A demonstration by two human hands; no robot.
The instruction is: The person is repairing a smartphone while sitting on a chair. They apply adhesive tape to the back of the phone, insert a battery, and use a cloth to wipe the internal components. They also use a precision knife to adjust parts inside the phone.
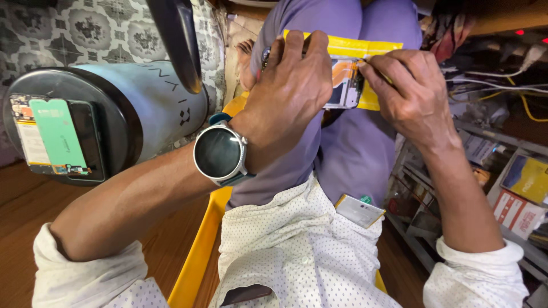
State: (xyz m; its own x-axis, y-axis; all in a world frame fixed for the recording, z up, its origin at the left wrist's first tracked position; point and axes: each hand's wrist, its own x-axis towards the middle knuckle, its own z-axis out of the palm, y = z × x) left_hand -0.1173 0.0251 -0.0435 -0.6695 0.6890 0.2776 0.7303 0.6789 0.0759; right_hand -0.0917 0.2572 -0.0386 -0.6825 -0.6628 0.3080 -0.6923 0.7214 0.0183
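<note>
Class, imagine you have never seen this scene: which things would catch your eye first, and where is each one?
First, the two hands at top centre: the left hand grips an opened phone with a yellow strip over the knees, while the right hand picks at its edge. Next, the large round wristwatch on the left wrist, mid-frame. At far left, a phone screen part with green film lies on a round dark surface.
</note>
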